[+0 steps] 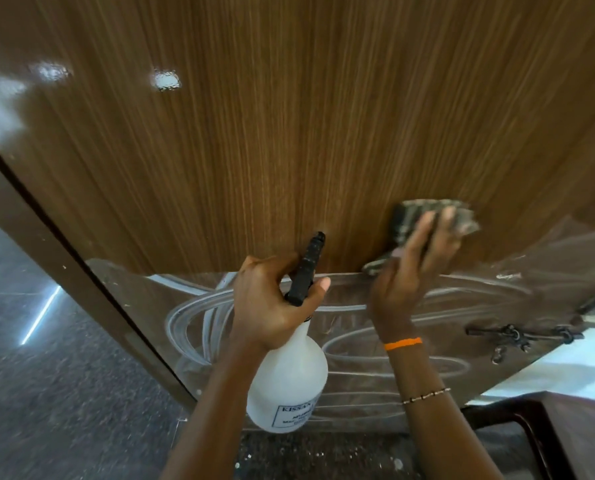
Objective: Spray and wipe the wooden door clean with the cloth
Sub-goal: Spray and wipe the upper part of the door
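Observation:
The wooden door (254, 133) fills most of the view, its brown grain glossy with light reflections. My left hand (268, 303) grips the neck of a white spray bottle (289, 382) whose black nozzle (309, 265) points at the door. My right hand (410, 271) presses a folded grey patterned cloth (427, 216) flat against the wood, fingers spread over it. The hand and cloth are blurred.
A clear plastic film (496, 289) with swirl marks covers the door's lower part. A black latch (517, 336) sits on it at the right. The door's edge (64, 244) runs diagonally at the left, with dark speckled floor (46, 393) beside it. A dark chair (531, 431) stands at lower right.

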Motion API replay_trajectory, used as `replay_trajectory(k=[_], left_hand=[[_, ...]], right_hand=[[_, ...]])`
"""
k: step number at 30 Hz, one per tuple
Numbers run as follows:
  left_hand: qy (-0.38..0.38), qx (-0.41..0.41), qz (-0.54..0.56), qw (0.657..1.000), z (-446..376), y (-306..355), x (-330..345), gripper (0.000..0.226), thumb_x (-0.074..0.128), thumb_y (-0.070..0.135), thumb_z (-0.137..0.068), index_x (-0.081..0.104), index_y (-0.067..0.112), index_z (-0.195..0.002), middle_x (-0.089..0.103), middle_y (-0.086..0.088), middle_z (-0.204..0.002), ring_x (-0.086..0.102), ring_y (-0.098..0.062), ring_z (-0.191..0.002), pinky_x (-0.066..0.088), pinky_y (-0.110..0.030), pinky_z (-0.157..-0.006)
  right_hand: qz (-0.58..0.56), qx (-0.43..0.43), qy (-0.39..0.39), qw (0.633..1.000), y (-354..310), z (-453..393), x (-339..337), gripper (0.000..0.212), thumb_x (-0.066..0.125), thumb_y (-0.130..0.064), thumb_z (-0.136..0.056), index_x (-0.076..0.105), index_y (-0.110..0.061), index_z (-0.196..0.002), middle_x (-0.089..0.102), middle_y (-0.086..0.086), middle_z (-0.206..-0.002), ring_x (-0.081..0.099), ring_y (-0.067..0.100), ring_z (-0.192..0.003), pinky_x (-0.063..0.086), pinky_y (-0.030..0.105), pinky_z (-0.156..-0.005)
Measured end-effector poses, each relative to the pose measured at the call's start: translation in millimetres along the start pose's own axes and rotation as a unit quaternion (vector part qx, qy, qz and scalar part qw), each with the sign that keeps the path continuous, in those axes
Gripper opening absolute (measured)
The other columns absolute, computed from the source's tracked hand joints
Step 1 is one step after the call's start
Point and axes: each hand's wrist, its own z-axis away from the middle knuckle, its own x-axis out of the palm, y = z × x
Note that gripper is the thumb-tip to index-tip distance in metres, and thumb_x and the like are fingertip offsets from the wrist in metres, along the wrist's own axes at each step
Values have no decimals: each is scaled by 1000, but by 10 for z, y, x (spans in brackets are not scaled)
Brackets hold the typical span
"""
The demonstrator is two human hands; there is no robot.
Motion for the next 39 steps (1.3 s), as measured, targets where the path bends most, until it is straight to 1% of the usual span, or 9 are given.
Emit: replay_trajectory(k=[6,12,16,19,22,26,30,34,39], left_hand=[[27,6,72,997,-33,-7,52,20,60,46,-81,55,32,-68,54,17,-54,51,-7,-49,42,-40,-55],[84,-3,108,991,-52,-78,-70,34,61,41,-79,63,8,-72,62,-11,-60,60,-32,-57,49,-47,-56],[70,-21,99,992,9,-117,-78,41,60,40,-79,63,0,-70,58,-24,-59,57,-38,-56,47,-52,-56],[61,-35,100,992,100,-125,-87,45,60,42,-79,63,-1,-68,56,-21,-55,53,-32,-50,45,-46,-52],[56,-42,103,992,163,-118,-96,43,61,43,-78,64,2,-68,58,-22,-57,55,-36,-51,45,-48,-51],[55,-40,112,991,170,-118,-127,59,64,51,-78,61,-6,-66,52,-21,-52,48,-34,-45,39,-47,-46],[70,-32,106,991,145,-123,-140,52,63,47,-79,62,-4,-71,59,-25,-60,56,-43,-55,45,-56,-53],[64,-37,92,993,132,-117,-36,50,62,46,-78,63,-3,-69,60,-23,-59,55,-39,-53,44,-54,-53],[24,-29,100,994,112,-44,211,37,62,43,-80,66,8,-69,62,-10,-60,61,-29,-59,47,-47,-58]], right_hand=[[11,-176,-104,979,-318,274,269,91,66,-10,-82,11,-22,-154,-1,-5,-161,2,26,-148,8,48,-118],[107,-292,-96,946,-204,121,229,60,42,-25,-100,13,-26,-153,6,-6,-161,6,20,-148,11,47,-118],[117,-146,-55,981,83,-107,23,58,32,-24,-101,8,-25,-154,-2,-5,-161,0,26,-148,7,52,-117],[5,68,29,997,125,-224,-86,50,25,-17,-101,22,0,-148,18,25,-155,13,40,-144,9,53,-118],[-50,142,76,986,-155,-164,5,50,29,-7,-97,23,10,-144,19,32,-151,8,29,-145,6,45,-119],[-2,-61,-36,997,-514,162,346,54,29,-15,-99,19,-22,-152,1,-5,-161,-3,22,-148,6,46,-119],[-6,-269,-162,949,-481,459,504,31,33,-21,-103,46,-17,-131,33,0,-148,1,22,-149,7,47,-119],[48,-287,-145,946,-236,370,331,45,44,-18,-99,35,-22,-142,31,-2,-149,1,20,-148,5,48,-119],[128,-204,-82,967,544,164,-118,62,38,-18,-99,9,-25,-154,-3,-5,-161,-1,23,-148,2,51,-118]])
